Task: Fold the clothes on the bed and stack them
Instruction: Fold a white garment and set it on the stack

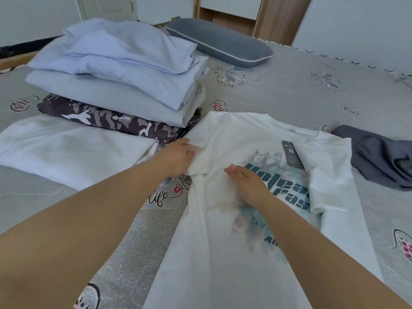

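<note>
A white T-shirt (pixel 234 241) with teal lettering and a dark hang tag (pixel 292 154) lies face up on the bed in front of me. My left hand (pixel 178 156) holds the edge of its left sleeve. My right hand (pixel 247 182) rests flat on the shirt's chest, fingers pointing left. A stack of folded clothes (pixel 124 85) stands at the back left: pale blue pieces on top, a camouflage-print piece (pixel 107 120) at the bottom. A folded white garment (pixel 71 148) lies in front of the stack.
The grey patterned bedsheet (pixel 289 92) covers the bed. A crumpled dark grey garment (pixel 379 157) lies at the right. A grey pillow (pixel 220 41) sits at the far side near a wooden cabinet (pixel 267 16).
</note>
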